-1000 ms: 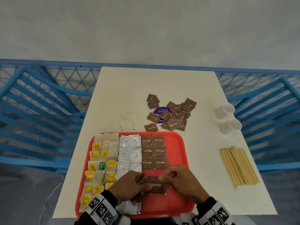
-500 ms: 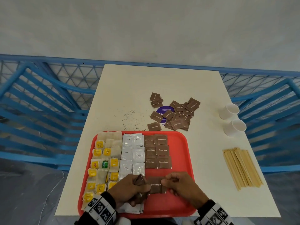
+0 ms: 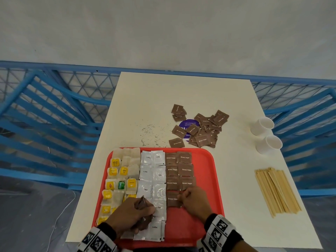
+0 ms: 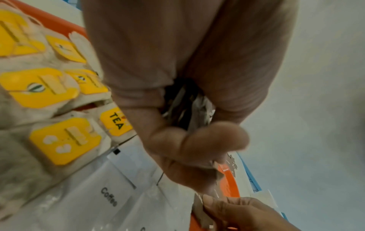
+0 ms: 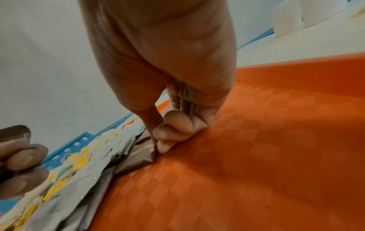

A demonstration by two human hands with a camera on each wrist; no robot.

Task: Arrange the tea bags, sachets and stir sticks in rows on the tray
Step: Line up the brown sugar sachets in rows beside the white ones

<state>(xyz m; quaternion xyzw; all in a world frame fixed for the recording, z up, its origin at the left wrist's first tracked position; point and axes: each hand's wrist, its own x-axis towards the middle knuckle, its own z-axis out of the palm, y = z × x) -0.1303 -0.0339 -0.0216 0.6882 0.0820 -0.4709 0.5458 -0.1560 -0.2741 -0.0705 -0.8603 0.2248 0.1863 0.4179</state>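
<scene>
A red tray (image 3: 207,180) at the table's near edge holds rows of tea bags (image 3: 116,179) on its left, white coffee sachets (image 3: 152,180) in the middle and brown sugar sachets (image 3: 179,170) to their right. My right hand (image 3: 194,200) pinches the right edge of a brown sugar sachet (image 3: 172,199) lying on the tray just below the brown rows; the right wrist view shows thumb and finger on that sachet (image 5: 142,157). My left hand (image 3: 134,213) grips a bunch of brown sachets (image 3: 142,203) over the coffee column.
A loose pile of brown sugar sachets (image 3: 201,130) lies on the white table (image 3: 154,99) beyond the tray, beside dark crumbs (image 3: 151,131). Wooden stir sticks (image 3: 276,191) lie at the right. Two white cups (image 3: 267,135) stand far right. Blue railings surround the table.
My right hand carried a brown sachet away from the left hand, forward, and set it down below the brown rows. The left hand stayed over the coffee column with its bunch.
</scene>
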